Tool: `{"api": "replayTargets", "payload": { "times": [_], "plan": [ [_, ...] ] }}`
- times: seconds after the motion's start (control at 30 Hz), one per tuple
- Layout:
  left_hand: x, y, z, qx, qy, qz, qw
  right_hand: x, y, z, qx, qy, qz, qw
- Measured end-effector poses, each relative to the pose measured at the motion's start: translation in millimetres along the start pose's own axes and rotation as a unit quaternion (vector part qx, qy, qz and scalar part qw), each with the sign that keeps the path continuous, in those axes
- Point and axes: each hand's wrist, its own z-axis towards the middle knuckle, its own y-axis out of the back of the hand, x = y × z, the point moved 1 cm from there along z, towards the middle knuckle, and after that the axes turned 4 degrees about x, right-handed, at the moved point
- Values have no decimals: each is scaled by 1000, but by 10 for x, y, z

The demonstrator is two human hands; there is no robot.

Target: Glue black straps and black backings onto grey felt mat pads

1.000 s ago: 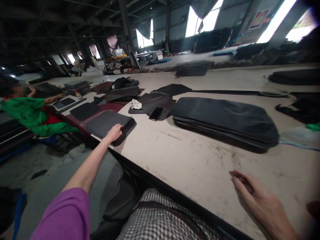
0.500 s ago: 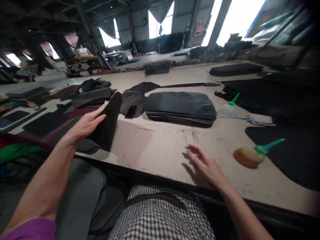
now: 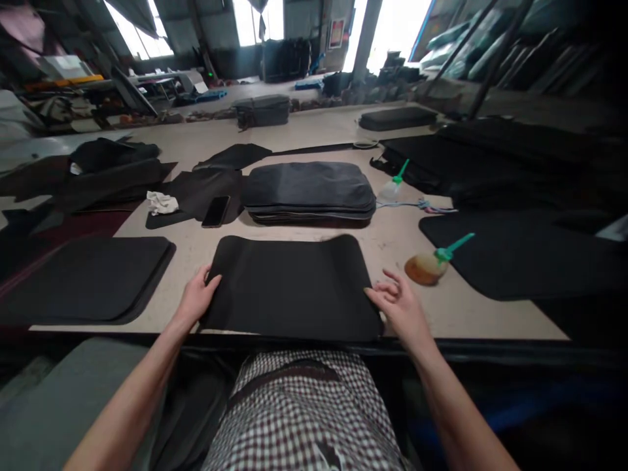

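Observation:
A black sheet with rounded corners (image 3: 289, 288) lies at the table's front edge, its far corners curled up a little. My left hand (image 3: 199, 297) grips its left edge, thumb on top. At the right edge my right hand (image 3: 395, 297) pinches the sheet between thumb and fingers. Just beyond it sits a stack of dark padded panels (image 3: 309, 190). To the left is a pile of similar black sheets (image 3: 93, 278). A bottle with amber liquid and a green nozzle (image 3: 426, 267) stands close to my right hand.
Behind the left hand are a phone (image 3: 216, 211) and a crumpled white cloth (image 3: 161, 203). A second green-nozzled bottle (image 3: 391, 188) and a bluish cord (image 3: 424, 206) are right of the stack. Large black pieces (image 3: 520, 255) cover the table's right side.
The black sheet, tilted up in my left hand at the left before, now lies flat in front of me. My right hand has closed on its right edge. The view has turned right.

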Motion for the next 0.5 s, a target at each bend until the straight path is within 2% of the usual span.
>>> {"api": "replayTargets", "payload": {
  "times": [0.03,0.1,0.13,0.2,0.27,0.33,0.43,0.5],
  "plan": [
    [24,-45,-7,-25,-42,95,994,-43,-7,-2,-19,19,-69,997],
    [-36,-112,-42,-68,-133,246,958,-100,-33,-6,-45,67,-201,976],
    [-99,-157,-65,-68,-177,289,938,-120,-46,-9,-51,91,-253,962],
    [-234,-299,-109,-10,-259,328,908,-158,-48,-14,-71,134,-310,939],
    [-321,-507,-144,90,-322,342,878,-212,11,-2,-121,141,-303,935],
    [-335,-728,-163,164,-354,355,849,-285,143,45,-200,107,-242,943],
    [-272,-963,-161,193,-368,367,832,-380,421,196,-316,54,-163,933],
    [-228,-1025,-148,191,-369,364,834,-408,591,342,-352,35,-150,923]
  ]
}}
